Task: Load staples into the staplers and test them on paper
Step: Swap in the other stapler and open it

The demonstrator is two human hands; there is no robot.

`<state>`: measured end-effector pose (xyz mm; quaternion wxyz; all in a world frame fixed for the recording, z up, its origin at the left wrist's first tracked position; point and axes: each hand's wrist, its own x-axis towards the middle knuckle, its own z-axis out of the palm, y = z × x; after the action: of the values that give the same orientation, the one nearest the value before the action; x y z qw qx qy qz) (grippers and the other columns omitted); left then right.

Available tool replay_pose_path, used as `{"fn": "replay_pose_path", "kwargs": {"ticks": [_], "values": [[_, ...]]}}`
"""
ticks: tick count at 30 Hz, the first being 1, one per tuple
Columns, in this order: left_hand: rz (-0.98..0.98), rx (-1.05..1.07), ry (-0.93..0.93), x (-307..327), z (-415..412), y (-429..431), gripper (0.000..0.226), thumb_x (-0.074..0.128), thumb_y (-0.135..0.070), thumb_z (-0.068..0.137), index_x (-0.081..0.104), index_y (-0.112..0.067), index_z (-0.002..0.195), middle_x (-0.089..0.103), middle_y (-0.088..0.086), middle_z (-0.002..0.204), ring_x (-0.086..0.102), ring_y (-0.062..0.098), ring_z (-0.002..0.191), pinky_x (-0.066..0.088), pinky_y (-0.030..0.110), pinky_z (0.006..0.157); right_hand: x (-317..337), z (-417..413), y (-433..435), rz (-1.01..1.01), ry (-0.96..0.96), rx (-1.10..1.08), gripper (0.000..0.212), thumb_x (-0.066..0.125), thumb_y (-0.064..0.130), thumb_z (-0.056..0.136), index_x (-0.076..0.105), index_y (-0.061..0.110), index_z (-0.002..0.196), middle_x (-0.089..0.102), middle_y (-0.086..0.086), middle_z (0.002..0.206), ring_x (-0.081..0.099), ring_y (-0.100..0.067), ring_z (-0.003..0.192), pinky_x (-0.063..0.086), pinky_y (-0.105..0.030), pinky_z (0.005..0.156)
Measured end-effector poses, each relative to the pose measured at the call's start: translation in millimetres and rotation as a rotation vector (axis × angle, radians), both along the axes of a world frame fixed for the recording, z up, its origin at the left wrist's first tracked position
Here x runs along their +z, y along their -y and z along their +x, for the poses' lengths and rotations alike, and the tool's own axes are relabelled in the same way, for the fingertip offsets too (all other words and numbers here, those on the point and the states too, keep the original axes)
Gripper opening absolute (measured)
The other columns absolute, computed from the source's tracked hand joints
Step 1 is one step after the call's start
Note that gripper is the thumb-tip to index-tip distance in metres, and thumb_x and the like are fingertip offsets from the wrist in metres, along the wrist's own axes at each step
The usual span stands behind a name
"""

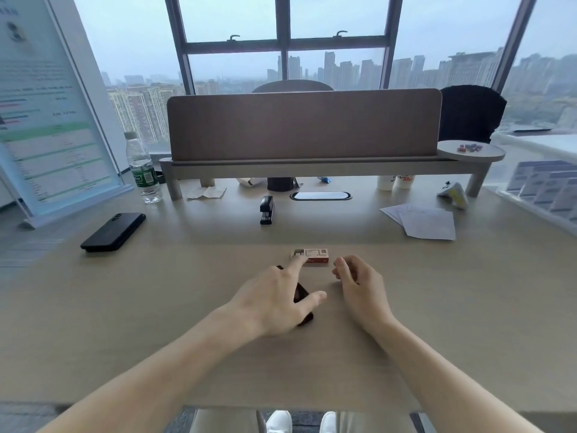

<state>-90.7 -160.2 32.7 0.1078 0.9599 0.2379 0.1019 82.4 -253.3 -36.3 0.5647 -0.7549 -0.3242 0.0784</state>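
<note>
Left hand [274, 295] is being held spread over the middle of the desk [156, 307], thumb and index finger splayed apart and straight. The left end of the staple box [313, 255] is being touched by the index fingertip. A dark stapler [300, 294] is being covered by the palm and shows only between thumb and index finger; whether it is being pressed cannot be told. Right hand [359, 285] is being kept just beside the box's right end, fingers loosely curled with nothing seen between them. A second, black stapler [267, 209] is being left closed toward the far edge, at centre. Sheets of paper [427, 221] are being kept near the far right corner, and a phone [114, 231] and water bottle [143, 170] toward the far left
</note>
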Motion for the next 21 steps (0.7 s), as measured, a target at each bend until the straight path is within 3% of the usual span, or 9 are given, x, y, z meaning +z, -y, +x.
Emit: {"fn": "replay_pose_path", "kwargs": {"ticks": [3,6,8,11,14,18,21], "values": [[0.043,-0.010,0.112,5,2,-17,0.064,0.054,-0.068,0.085,0.038,-0.041,0.141,0.069,-0.007,0.081,0.071,0.023,0.083,0.060,0.040,0.076,1,0,3,0.018,-0.003,0.022,0.025,0.054,0.032,0.106,0.072,0.019,0.093,0.075,0.006,0.088,0.071,-0.014,0.089,0.047,-0.020,0.075],[-0.035,-0.048,0.023,-4,0,-39,0.073,0.061,-0.075,0.073,0.051,-0.040,0.137,0.059,-0.017,0.116,0.058,0.011,0.114,0.052,0.036,0.099,4,-4,6,0.015,0.039,0.148,0.025,0.055,0.034,0.106,0.073,0.021,0.094,0.076,0.006,0.087,0.071,-0.009,0.086,0.050,-0.022,0.076],[-0.197,-0.135,-0.014,-19,3,-45,0.067,0.068,-0.066,0.080,0.056,-0.036,0.139,0.060,-0.016,0.130,0.056,0.007,0.119,0.047,0.031,0.106,6,-8,8,0.004,0.074,0.277,0.017,0.061,0.034,0.103,0.073,0.024,0.096,0.078,0.006,0.088,0.072,-0.005,0.086,0.053,-0.019,0.076],[-0.266,-0.230,0.160,-43,9,-47,0.039,0.067,-0.044,0.094,0.066,-0.031,0.130,0.074,-0.011,0.114,0.067,0.006,0.099,0.052,0.025,0.088,5,-11,9,-0.044,0.177,0.387,0.028,0.073,0.047,0.086,0.074,0.027,0.105,0.080,0.010,0.093,0.074,-0.001,0.086,0.055,-0.016,0.077],[-0.220,-0.275,0.202,-43,14,-48,0.035,0.070,-0.033,0.096,0.068,-0.024,0.130,0.075,-0.008,0.112,0.066,0.005,0.097,0.044,0.010,0.082,2,-6,7,-0.099,0.273,0.377,0.041,0.084,0.045,0.072,0.073,0.030,0.109,0.078,0.014,0.092,0.072,0.000,0.080,0.055,-0.015,0.076],[-0.070,-0.258,0.130,-38,22,-51,0.033,0.062,-0.050,0.097,0.064,-0.029,0.122,0.072,-0.005,0.110,0.064,0.015,0.096,0.047,0.030,0.078,1,3,6,-0.142,0.279,0.397,0.041,0.089,0.027,0.072,0.073,0.032,0.110,0.076,0.015,0.090,0.069,-0.005,0.078,0.050,-0.010,0.073],[0.022,-0.214,0.181,-45,31,-42,0.036,0.060,-0.056,0.095,0.059,-0.030,0.120,0.072,-0.003,0.111,0.067,0.023,0.098,0.052,0.038,0.079,2,8,6,-0.124,0.216,0.429,0.046,0.087,0.021,0.073,0.071,0.030,0.115,0.076,0.010,0.092,0.071,-0.008,0.073,0.061,-0.024,0.077]]}}
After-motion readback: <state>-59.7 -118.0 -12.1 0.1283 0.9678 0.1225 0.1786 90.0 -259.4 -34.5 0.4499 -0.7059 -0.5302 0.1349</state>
